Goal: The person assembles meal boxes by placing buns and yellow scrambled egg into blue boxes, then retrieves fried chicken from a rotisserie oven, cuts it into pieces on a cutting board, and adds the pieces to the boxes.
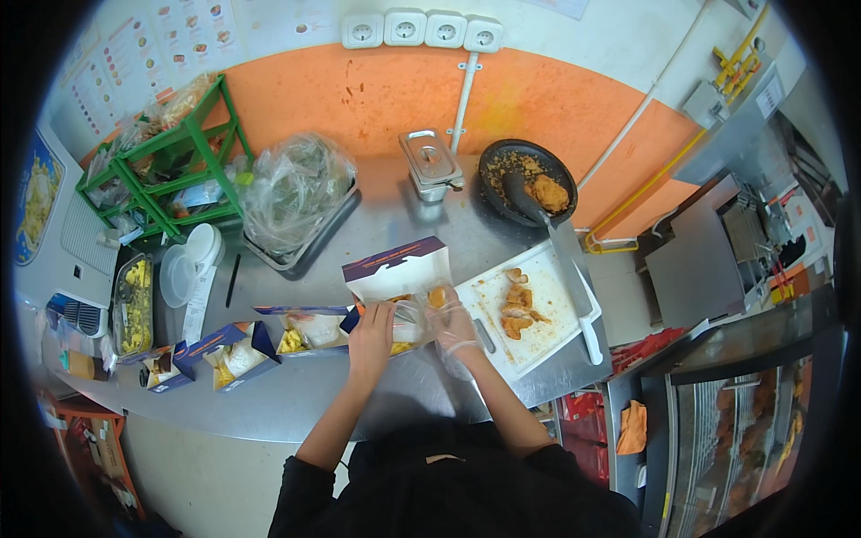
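Note:
Before me a purple, orange and white takeaway box (401, 269) has its lid raised. My left hand (369, 337), bare, is closed on the box's left side. Over the box's right part is my right hand (451, 326) in a clear plastic glove, its fingers closed on a piece of fried chicken (437, 296). The fingers partly hide the food inside the box. Just to the right, cut fried chicken (517, 309) lies on a white cutting board (554, 300). A large knife with a white handle (590, 341) rests along the board's right edge.
A black bowl (485, 184) holds breading, fried chicken and a dark utensil. Beside it stands a lidded steel container (430, 161). Leftward are a bag-filled tray (296, 202), a green rack (175, 175), a yellow-food container (134, 309) and filled boxes (235, 359).

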`<control>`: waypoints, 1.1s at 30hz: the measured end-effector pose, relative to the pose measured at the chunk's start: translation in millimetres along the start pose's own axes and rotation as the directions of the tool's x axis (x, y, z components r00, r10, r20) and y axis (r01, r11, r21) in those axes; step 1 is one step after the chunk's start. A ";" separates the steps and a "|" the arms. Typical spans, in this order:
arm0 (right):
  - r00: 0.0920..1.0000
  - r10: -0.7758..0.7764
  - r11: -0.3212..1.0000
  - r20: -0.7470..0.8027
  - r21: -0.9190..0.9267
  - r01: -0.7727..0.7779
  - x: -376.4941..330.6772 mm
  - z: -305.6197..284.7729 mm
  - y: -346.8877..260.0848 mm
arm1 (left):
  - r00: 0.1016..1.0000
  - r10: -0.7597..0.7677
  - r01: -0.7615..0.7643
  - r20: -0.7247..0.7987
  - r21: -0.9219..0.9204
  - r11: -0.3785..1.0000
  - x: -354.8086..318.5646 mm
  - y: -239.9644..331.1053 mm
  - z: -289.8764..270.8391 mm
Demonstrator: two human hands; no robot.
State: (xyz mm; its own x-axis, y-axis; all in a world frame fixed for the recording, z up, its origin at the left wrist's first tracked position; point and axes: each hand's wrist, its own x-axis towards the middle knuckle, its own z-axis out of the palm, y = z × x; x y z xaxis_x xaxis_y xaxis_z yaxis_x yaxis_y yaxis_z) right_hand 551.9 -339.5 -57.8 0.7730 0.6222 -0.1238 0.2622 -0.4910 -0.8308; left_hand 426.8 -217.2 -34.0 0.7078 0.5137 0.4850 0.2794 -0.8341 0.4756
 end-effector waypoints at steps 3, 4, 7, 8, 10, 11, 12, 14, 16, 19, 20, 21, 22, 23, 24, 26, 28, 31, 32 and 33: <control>0.998 -0.004 0.958 -0.067 -0.288 -0.016 -13.9 6.9 -28.9 | 0.986 -0.084 0.059 0.143 0.166 0.984 0.0 -10.4 18.5; 0.999 -0.010 0.889 -0.052 -0.458 -0.015 -12.8 14.9 -28.8 | 0.979 -0.113 0.072 0.172 0.226 0.971 1.2 -8.5 27.0; 0.999 -0.033 0.636 -0.030 -0.772 -0.002 -13.1 32.3 -25.5 | 0.967 -0.127 0.035 0.220 0.380 0.924 6.0 6.8 44.4; 0.997 -0.058 0.608 -0.040 -0.794 0.004 -15.3 34.0 -25.0 | 0.966 -0.119 0.011 0.227 0.427 0.904 7.2 9.1 48.6; 0.992 -0.126 0.577 -0.005 -0.814 0.069 -13.8 33.6 -21.4 | 0.946 -0.168 0.016 0.276 0.481 0.877 3.2 -0.5 67.5; 0.986 -0.162 0.574 0.034 -0.810 0.122 -11.6 30.2 -16.0 | 0.934 -0.189 0.012 0.302 0.503 0.864 3.1 -1.6 73.4; 0.977 -0.199 0.568 0.073 -0.804 0.176 -10.4 25.6 -10.6 | 0.917 -0.181 -0.040 0.356 0.533 0.845 2.4 -4.1 78.0; 0.990 -0.019 0.669 0.140 -0.734 0.116 -33.7 -24.3 -69.6 | 0.875 -0.191 -0.132 0.446 0.597 0.791 7.4 -14.3 80.7; 0.980 0.127 0.535 0.153 -0.842 0.062 -40.5 -70.5 -79.4 | 0.831 -0.210 -0.157 0.515 0.579 0.800 22.0 -12.7 73.8; 0.978 0.209 0.470 -0.015 -0.875 -0.114 6.6 -129.8 -2.2 | 0.733 -0.308 -0.098 0.607 0.542 0.834 43.0 -4.1 65.5; 0.996 0.035 0.667 -0.083 -0.740 -0.085 20.9 -140.5 12.3 | 0.690 -0.358 -0.057 0.629 0.540 0.840 46.9 -5.1 62.1; 0.975 -0.115 0.820 -0.191 -0.572 -0.015 32.0 -148.2 26.1 | 0.663 -0.386 -0.037 0.641 0.543 0.839 50.0 -5.1 61.1; 0.992 -0.076 0.835 -0.100 -0.550 0.009 44.5 -153.0 47.9 | 0.640 -0.401 -0.020 0.655 0.535 0.844 54.9 -0.9 60.9; 0.999 -0.046 0.851 -0.002 -0.524 0.038 61.9 -153.8 72.4 | 0.618 -0.420 0.002 0.664 0.533 0.846 59.7 1.7 60.4; 0.994 -0.024 0.867 0.108 -0.492 0.074 75.1 -155.2 85.5 | 0.621 -0.384 -0.019 0.683 0.503 0.864 63.2 -0.7 59.6; 0.944 -0.013 0.851 0.331 -0.492 0.184 76.6 -163.2 90.3 | 0.618 -0.319 -0.065 0.718 0.451 0.890 65.4 -8.8 55.3; 0.867 -0.065 0.771 0.494 -0.527 0.357 71.8 -165.1 92.5 | 0.799 -0.241 -0.011 0.550 0.415 0.910 56.4 -11.1 51.9; 0.748 -0.188 0.468 0.637 -0.611 0.638 41.5 -165.2 87.7 | 0.919 -0.221 0.067 0.328 0.421 0.905 43.3 -3.4 46.8; 0.712 -0.220 0.331 0.667 -0.635 0.698 26.1 -164.3 78.5 | 0.938 -0.229 0.099 0.261 0.433 0.896 40.4 1.5 44.8; 0.675 -0.246 0.188 0.696 -0.649 0.737 14.6 -163.8 77.8 | 0.931 -0.272 0.150 0.242 0.425 0.892 38.6 6.9 43.1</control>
State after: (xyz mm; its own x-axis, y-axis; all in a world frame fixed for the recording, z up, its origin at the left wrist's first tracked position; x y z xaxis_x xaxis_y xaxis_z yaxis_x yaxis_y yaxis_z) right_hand 678.2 -468.5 -35.3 0.0551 0.9649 -0.2567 0.9941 -0.0288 0.1050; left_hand 484.0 -211.8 -43.6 0.7400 0.6568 0.1450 0.6318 -0.7527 0.1850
